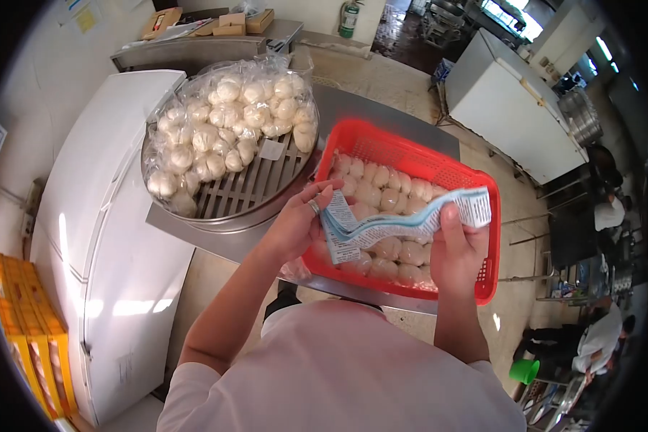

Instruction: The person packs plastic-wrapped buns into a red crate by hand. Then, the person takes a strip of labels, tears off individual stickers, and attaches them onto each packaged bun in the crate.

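A folded strip of printed labels [399, 229], white with a light blue edge and small dark text, stretches between my two hands. My left hand [300, 222], with a ring on one finger, is closed on the strip's left end, where a few folds hang down. At the right end my right hand [457, 253] grips it, thumb pressed on top. Beneath both hands sits a red plastic basket [484, 288] holding rows of pale round buns [390, 198] in clear plastic. The strip hides part of them.
Left of the basket, a round metal steamer tray [245, 222] with slats carries bagged pale buns [227, 115] on the steel table [342, 108]. A white chest freezer [115, 245] and yellow crates [32, 324] stand left. Co-workers [601, 338] are at the far right.
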Tool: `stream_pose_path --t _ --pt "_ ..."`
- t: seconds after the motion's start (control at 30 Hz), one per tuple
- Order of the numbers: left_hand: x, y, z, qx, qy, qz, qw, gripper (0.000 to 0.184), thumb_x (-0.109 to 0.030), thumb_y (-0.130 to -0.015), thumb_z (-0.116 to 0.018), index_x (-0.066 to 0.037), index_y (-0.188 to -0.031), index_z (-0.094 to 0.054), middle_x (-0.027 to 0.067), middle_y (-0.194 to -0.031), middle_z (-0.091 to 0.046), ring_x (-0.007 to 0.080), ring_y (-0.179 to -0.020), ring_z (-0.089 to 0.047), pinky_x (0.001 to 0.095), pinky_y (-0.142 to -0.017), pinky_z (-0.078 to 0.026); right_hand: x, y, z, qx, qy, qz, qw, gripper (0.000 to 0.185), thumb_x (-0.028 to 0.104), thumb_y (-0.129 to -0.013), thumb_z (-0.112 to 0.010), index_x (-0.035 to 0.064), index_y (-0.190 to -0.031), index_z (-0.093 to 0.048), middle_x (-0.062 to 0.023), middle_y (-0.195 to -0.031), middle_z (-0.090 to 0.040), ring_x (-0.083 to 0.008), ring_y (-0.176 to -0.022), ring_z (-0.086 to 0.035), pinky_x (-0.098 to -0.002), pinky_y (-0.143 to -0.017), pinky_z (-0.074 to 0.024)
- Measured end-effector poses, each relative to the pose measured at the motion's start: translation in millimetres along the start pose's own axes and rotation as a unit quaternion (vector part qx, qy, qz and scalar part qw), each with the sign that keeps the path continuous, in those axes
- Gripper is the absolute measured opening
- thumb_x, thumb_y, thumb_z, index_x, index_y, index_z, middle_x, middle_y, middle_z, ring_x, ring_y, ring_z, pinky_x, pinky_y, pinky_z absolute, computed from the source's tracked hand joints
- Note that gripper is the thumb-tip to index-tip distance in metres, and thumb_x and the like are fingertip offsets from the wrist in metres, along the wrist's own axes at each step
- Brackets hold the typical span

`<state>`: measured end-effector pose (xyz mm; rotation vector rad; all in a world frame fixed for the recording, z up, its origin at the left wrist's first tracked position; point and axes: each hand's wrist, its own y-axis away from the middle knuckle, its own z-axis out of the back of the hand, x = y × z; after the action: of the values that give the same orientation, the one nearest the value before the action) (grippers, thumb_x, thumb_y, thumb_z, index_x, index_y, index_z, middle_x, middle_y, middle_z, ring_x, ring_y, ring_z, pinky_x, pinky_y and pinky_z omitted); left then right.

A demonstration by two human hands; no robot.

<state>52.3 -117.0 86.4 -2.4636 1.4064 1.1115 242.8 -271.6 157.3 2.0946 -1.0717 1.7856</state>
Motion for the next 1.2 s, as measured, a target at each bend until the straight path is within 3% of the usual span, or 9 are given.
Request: stream_pose_path --t 0.3,0.4,0.47,0.57,0.67,0.83,0.93,1.13,1.2 --pt "-60.8 -33.1 62.2 0.065 -0.124 -0.002 0.99 0.045 -0.033 -0.109 -0.051 0.0 -0.138 -0.056 0.0095 -0.123 -0.068 0.0162 -0.113 -0.064 0.0317 -0.096 -0.053 -22.7 -90.8 -126.8 0.081 0.15 0.005 0.985 0.022 0.018 -0.104 -0.062 -0.0015 -0.102 -0.071 -0.0005 -0.088 -0.07 -0.0074 -0.076 -0.062 -0.0259 -0.069 -0.0505" --pt "-65.4 -47.1 70.6 0.118 -0.102 0.044 0.987 0.055 -0.045 -0.108 -0.048 0.002 -0.136 -0.058 0.0101 -0.124 -0.068 0.0176 -0.111 -0.066 0.0327 -0.094 -0.054 -50.6 -116.1 -128.1 0.087 0.091 -0.107 0.986 0.023 0.02 -0.105 -0.06 0.0003 -0.096 -0.069 -0.0001 -0.078 -0.068 -0.0059 -0.06 -0.058 -0.0252 -0.05 -0.0458" --pt "-75.6 -40.1 57.5 0.172 -0.08 0.063 0.98 0.058 -0.047 -0.106 -0.051 0.002 -0.135 -0.057 0.0101 -0.122 -0.069 0.0183 -0.107 -0.067 0.0339 -0.092 -0.054 -59.8 -119.9 -122.4 0.088 0.104 -0.106 0.985 0.023 0.02 -0.105 -0.061 0.0007 -0.095 -0.069 -0.0004 -0.076 -0.067 -0.0065 -0.057 -0.057 -0.0257 -0.048 -0.0452" --pt "-75.8 -34.6 43.1 0.236 -0.221 0.009 0.946 0.051 -0.042 -0.104 -0.059 0.002 -0.129 -0.062 0.0102 -0.113 -0.073 0.0185 -0.1 -0.07 0.0342 -0.087 -0.056 -67.4 -124.5 -106.7 0.077 0.116 -0.133 0.981 0.022 0.02 -0.105 -0.062 0.0004 -0.098 -0.068 -0.0013 -0.078 -0.068 -0.0073 -0.059 -0.058 -0.0257 -0.05 -0.0472" --pt "-70.1 -48.5 21.6 0.187 -0.339 0.067 0.92 0.039 -0.03 -0.102 -0.065 0.003 -0.122 -0.067 0.0102 -0.103 -0.075 0.0193 -0.092 -0.072 0.0327 -0.082 -0.057 -74.9 -134.2 -86.5 0.062 0.052 -0.152 0.985 0.021 0.02 -0.104 -0.062 -0.0003 -0.103 -0.067 -0.0038 -0.085 -0.069 -0.0091 -0.068 -0.062 -0.0266 -0.059 -0.0524" --pt "-62.2 -87.0 0.5 -0.001 -0.137 -0.023 0.99 0.03 -0.02 -0.101 -0.064 0.0 -0.123 -0.065 0.012 -0.107 -0.074 0.0203 -0.091 -0.072 0.035 -0.079 -0.06 -73.4 -132.1 -66.3 0.124 0.049 -0.209 0.969 0.033 0.023 -0.102 -0.066 -0.0025 -0.122 -0.061 -0.0091 -0.114 -0.068 -0.0135 -0.099 -0.065 -0.0295 -0.085 -0.0557" --pt "-63.7 -101.6 -8.4 -0.067 -0.007 -0.103 0.992 0.024 -0.017 -0.102 -0.063 -0.001 -0.119 -0.066 0.0116 -0.105 -0.072 0.0221 -0.091 -0.071 0.0369 -0.081 -0.06 -105.4 -109.2 -59.4 0.226 0.116 -0.185 0.949 0.034 0.02 -0.098 -0.071 -0.0018 -0.123 -0.063 -0.0091 -0.111 -0.07 -0.0114 -0.096 -0.065 -0.0272 -0.083 -0.0545" --pt "-57.0 -119.1 15.7 -0.149 0.029 -0.212 0.965 0.015 -0.009 -0.1 -0.065 -0.001 -0.113 -0.068 0.0079 -0.101 -0.071 0.0174 -0.091 -0.07 0.0359 -0.079 -0.06 -117.3 -83.7 -73.2 0.197 0.314 -0.048 0.927 0.018 0.011 -0.091 -0.073 -0.0017 -0.104 -0.071 -0.0132 -0.086 -0.072 -0.0137 -0.081 -0.067 -0.0298 -0.071 -0.0521" --pt "-61.1 -113.3 20.6 -0.126 0.051 -0.209 0.969 0.02 -0.015 -0.103 -0.061 -0.002 -0.118 -0.065 0.0088 -0.104 -0.07 0.0202 -0.094 -0.069 0.0381 -0.084 -0.059 -129.5 -85.0 -78.0 0.151 0.243 -0.069 0.956 0.011 0.006 -0.094 -0.07 -0.0012 -0.101 -0.072 -0.0064 -0.084 -0.072 -0.0095 -0.077 -0.065 -0.0268 -0.069 -0.0519"
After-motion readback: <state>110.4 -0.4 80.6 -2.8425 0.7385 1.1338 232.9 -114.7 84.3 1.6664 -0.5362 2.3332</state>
